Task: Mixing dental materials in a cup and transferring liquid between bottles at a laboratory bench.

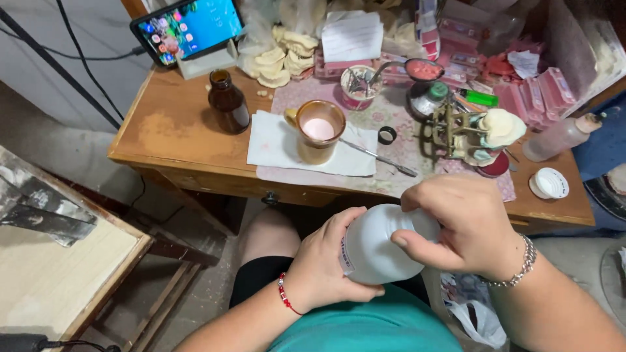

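— Bottle, white plastic [377, 251]: where is it in the head view?

— Low in the frame, held over the person's lap in front of the wooden desk [171, 133], lying roughly on its side. The left hand [326, 264] is wrapped around its lower body, fingers curled under it and thumb on top. The right hand [464, 225] is closed over the bottle's upper end, thumb pressed against its side. Both hands are grasping it, so the cap end is hidden.

— And what sits on the desk?

— An amber glass mug [317, 130] holding something pale pink stands on a white paper napkin [274, 140]. A thin metal tool [378, 158] lies just to the right of the mug, partly on the napkin. A dark brown glass bottle [228, 102] stands open just to the left of the napkin. Further right there is a brass dental articulator with plaster casts [479, 133], and near it a clear bottle [561, 135] lies tilted, with a white lid [551, 183] close to the desk edge. At the back left, a tablet [187, 27] leans on a stand with its screen lit.
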